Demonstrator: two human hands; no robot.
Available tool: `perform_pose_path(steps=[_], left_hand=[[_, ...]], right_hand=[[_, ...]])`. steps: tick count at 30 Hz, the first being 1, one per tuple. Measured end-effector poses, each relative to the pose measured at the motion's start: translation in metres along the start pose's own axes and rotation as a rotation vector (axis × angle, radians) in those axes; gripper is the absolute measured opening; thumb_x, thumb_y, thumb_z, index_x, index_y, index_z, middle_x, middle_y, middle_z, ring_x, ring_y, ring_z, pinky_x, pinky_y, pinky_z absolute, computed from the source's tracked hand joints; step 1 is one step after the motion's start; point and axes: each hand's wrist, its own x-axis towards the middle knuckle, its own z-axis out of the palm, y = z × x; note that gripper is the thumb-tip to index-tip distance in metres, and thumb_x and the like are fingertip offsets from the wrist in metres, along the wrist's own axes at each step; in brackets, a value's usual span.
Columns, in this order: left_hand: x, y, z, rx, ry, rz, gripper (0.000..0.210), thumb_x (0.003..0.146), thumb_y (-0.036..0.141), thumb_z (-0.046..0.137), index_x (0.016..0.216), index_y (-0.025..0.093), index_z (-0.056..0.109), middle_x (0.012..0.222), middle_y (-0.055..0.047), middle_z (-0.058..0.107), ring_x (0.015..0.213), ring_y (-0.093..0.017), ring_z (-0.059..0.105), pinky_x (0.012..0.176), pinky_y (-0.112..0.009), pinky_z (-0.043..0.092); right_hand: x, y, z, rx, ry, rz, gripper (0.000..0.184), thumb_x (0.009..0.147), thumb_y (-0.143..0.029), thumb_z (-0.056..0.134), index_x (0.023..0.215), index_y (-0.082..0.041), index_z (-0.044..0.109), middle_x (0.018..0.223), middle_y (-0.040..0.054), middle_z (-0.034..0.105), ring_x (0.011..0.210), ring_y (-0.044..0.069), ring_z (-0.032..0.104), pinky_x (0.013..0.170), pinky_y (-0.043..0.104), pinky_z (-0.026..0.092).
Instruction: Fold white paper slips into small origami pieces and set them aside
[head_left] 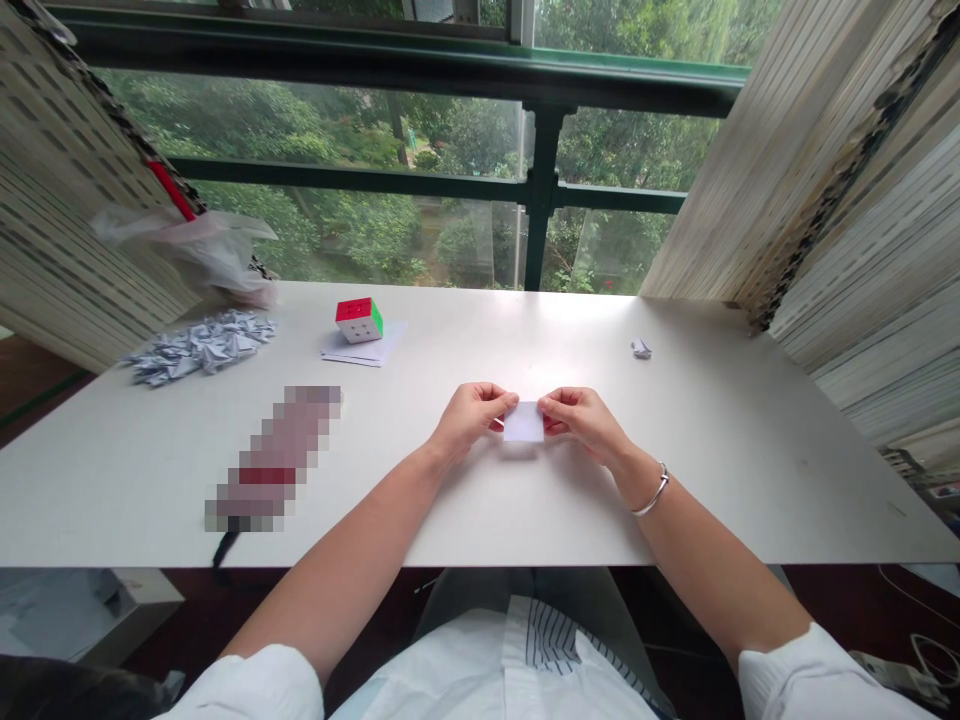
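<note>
A small square of white paper (523,422) is held up just above the white table, its lower edge casting a shadow. My left hand (478,412) pinches its upper left corner between thumb and fingers. At the opposite corner, my right hand (579,415) grips the paper the same way, with a silver bracelet (658,492) on that wrist. Both hands are closed on the sheet, and the fingertips behind it are partly hidden.
A Rubik's cube (360,320) rests on white paper sheets (390,345). Folded paper pieces (202,347) are heaped at the left by a plastic bag (225,250). A blurred-out object (274,465) lies left of my arm; a crumpled paper bit (641,348) sits right. Windows stand behind the table (735,430).
</note>
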Motion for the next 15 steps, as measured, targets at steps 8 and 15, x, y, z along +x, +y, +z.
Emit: perform_pose_path(steps=[8,15], left_hand=[[0.006,-0.005,-0.007,-0.162,0.147,-0.022,0.034,0.064,0.043,0.08,0.073,0.013,0.065,0.064,-0.002,0.061,0.056,-0.012,0.055,0.053,-0.025,0.046],[0.001,-0.001,-0.003,-0.214,0.04,0.02,0.036,0.07,0.044,0.079,0.086,0.013,0.07,0.08,-0.005,0.065,0.068,-0.013,0.06,0.063,-0.027,0.051]], right_hand=[[-0.002,0.006,-0.004,-0.505,-0.106,-0.566,0.058,0.072,-0.039,0.078,0.127,-0.033,0.058,0.143,0.008,0.047,0.124,0.027,0.053,0.091,0.042,0.054],[0.0,0.012,-0.003,-0.504,-0.123,-0.616,0.032,0.082,-0.03,0.069,0.114,-0.028,0.068,0.128,0.0086,0.058,0.115,0.024,0.06,0.088,0.039,0.057]])
